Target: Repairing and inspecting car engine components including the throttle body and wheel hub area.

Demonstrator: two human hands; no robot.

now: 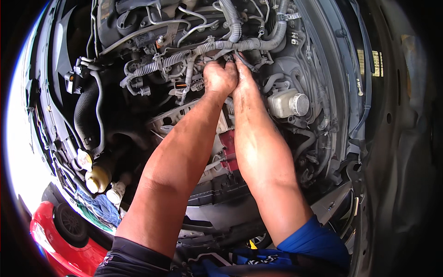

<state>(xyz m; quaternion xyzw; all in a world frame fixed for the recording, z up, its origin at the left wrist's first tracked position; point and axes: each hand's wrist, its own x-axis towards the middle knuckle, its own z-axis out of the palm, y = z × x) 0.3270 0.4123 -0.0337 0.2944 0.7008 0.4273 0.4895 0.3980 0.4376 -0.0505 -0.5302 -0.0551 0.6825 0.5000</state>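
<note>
Deep in a car's engine bay, both my hands meet just below a grey corrugated wiring conduit (217, 45). My left hand (219, 77) is curled closed, its thumb pointing up beside the other hand; what its fingertips hold is hidden. Against it lies my right hand (243, 75), reaching up under the conduit with its fingers bent in next to a thin dark hose (248, 63). The part between the fingers is too covered to name. Left of the hands hang wiring connectors (197, 85) on a branch of the harness.
A whitish fluid reservoir (282, 103) with a round cap sits right of my right forearm. Beneath the forearms are a pale tray (184, 111) and a red part (229, 150). A black ribbed hose (86, 108) and blue cloth (102, 208) are at left; a red car (55, 235) stands beyond.
</note>
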